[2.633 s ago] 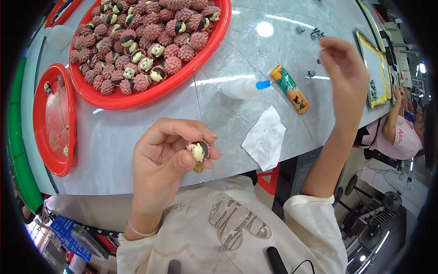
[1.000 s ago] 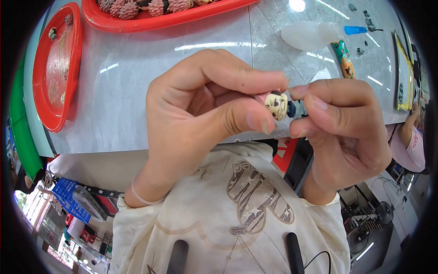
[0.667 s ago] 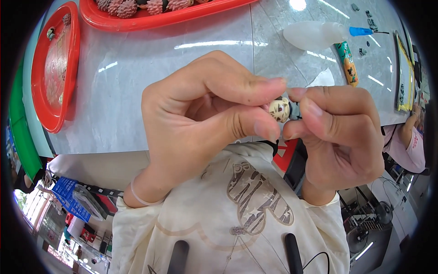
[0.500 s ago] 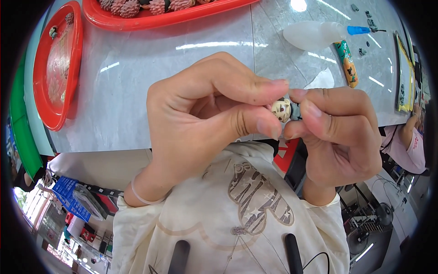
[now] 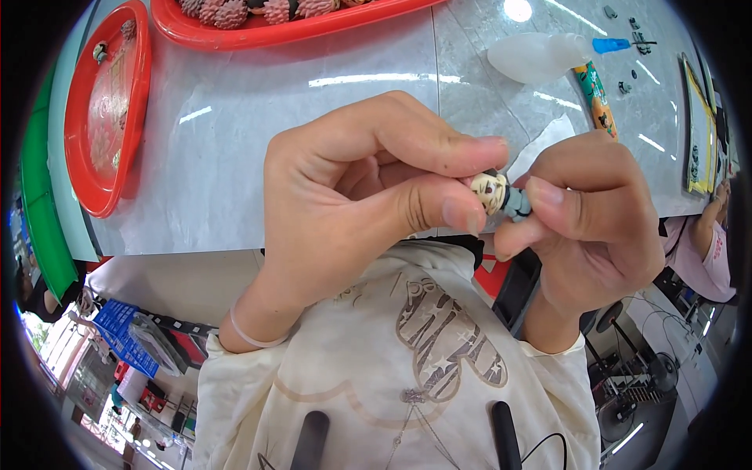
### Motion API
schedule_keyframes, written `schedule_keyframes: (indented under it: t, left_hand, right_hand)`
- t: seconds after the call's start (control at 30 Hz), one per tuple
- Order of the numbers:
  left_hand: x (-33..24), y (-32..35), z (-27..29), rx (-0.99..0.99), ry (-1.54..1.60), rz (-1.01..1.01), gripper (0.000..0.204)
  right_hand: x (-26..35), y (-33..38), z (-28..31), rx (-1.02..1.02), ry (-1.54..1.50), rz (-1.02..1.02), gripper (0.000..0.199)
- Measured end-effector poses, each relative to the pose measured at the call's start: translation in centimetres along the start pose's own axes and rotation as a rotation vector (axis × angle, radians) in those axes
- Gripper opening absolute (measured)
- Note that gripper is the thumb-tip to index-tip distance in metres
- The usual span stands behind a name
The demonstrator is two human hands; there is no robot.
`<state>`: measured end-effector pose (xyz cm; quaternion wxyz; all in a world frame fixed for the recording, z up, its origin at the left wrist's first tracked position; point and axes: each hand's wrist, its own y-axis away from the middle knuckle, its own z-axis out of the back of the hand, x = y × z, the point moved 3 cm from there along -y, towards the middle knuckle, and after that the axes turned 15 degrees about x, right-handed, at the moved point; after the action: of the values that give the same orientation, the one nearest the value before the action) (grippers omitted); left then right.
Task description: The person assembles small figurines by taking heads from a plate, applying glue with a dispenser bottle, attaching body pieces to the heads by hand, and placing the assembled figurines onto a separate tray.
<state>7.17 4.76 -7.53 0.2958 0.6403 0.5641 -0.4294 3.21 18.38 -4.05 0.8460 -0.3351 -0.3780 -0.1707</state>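
Between my two hands is a small painted figurine with a pale face, dark hair and a grey-green body. My left hand pinches its head end between thumb and forefinger. Thumb and fingertips of my right hand close on the body end. The figurine lies sideways, its face turned up toward me, and the fingertips cover part of both ends. Both hands are raised over the table's near edge, in front of my cream shirt.
Pink cone-like pieces fill a red tray at the back. Another red tray stands left, holding a few small pieces. At right are a translucent squeeze bottle with a blue tip, an orange-green tube, white paper and small grey parts.
My right fingers have shifted slightly on the figurine, so more of its grey-green body shows. My left hand keeps its pinch on the head. The whole view has shifted a little.
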Motion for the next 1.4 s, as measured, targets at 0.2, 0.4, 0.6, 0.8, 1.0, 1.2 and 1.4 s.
schedule_keyframes:
  t: [0.2, 0.4, 0.6, 0.8, 1.0, 1.2, 1.4]
  left_hand:
    - [0.0, 0.0, 0.2, 0.023, -0.067, -0.006, 0.023]
    - [0.1, -0.1, -0.7, -0.014, 0.064, 0.044, 0.044]
    - [0.0, -0.1, -0.4, 0.111, 0.141, 0.149, 0.065]
    - [0.2, -0.3, -0.5, 0.051, -0.040, 0.019, 0.048]
    - [0.0, 0.0, -0.8, 0.145, 0.003, 0.076, 0.030]
    - [0.1, 0.4, -1.1, 0.165, -0.223, -0.003, 0.022]
    - [0.3, 0.5, -1.3, 0.221, -0.259, 0.068, 0.024]
  right_hand:
    - [-0.2, 0.4, -0.3, -0.032, 0.020, -0.035, 0.023]
    - [-1.2, -0.2, 0.7, 0.158, -0.030, -0.024, 0.044]
    - [-1.6, 0.1, 0.2, 0.273, -0.115, -0.046, 0.049]
    - [-1.2, 0.2, 0.5, 0.069, 0.020, 0.078, 0.055]
    - [-0.9, 0.5, 0.4, 0.023, 0.032, 0.046, 0.055]
    - [-0.9, 0.5, 0.0, 0.004, 0.003, 0.027, 0.053]
    - [-1.2, 0.9, 0.3, 0.031, -0.060, 0.046, 0.048]
